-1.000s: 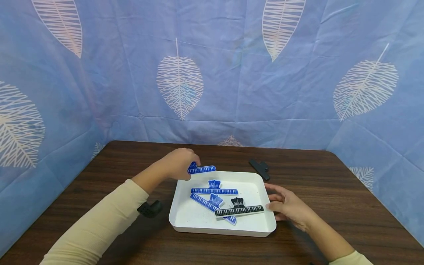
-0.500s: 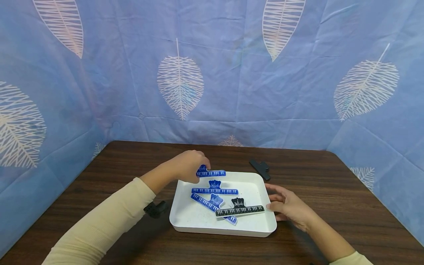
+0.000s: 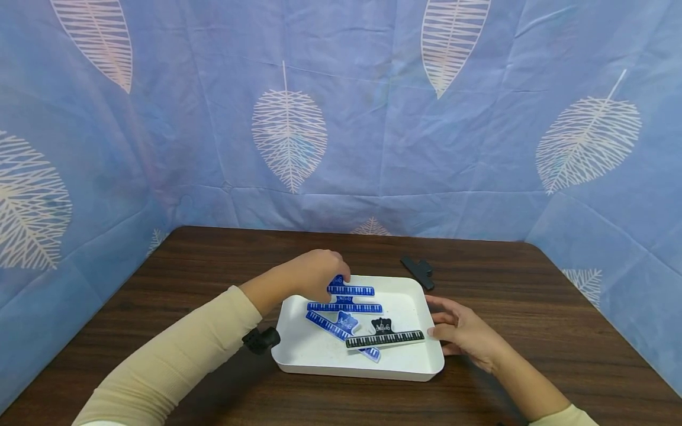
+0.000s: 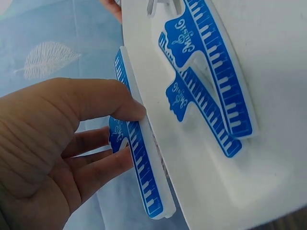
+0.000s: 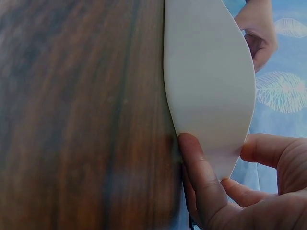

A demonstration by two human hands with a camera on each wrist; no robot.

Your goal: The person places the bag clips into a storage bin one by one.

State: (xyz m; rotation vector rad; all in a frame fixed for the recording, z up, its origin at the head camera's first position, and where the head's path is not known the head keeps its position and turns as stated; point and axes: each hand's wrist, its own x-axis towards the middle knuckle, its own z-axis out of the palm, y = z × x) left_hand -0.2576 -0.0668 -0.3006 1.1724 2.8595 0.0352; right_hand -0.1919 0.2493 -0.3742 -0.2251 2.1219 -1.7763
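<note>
Over the far-left part of a white tray (image 3: 298,354), my left hand (image 3: 315,273) pinches a blue clip (image 3: 356,290) printed with piano keys between thumb and fingers. In the left wrist view this held clip (image 4: 147,179) hangs beside the tray wall. Two more blue piano-key clips lie inside, one level (image 3: 362,308) and one slanted (image 3: 322,323). A black piano-key clip (image 3: 389,339) rests across the slanted one. My right hand (image 3: 465,334) holds the tray's right side, with the thumb on the rim and fingers against the outer wall in the right wrist view.
A plain black clip (image 3: 418,272) lies on the dark wooden table (image 3: 533,296) behind the tray's far-right corner. Blue cloth (image 3: 362,148) with pale leaf prints hangs around the table's back and sides.
My left hand has carried the blue clip rightward and lower, from the tray's far-left corner to just behind the level blue clip. The right hand and tray stay put.
</note>
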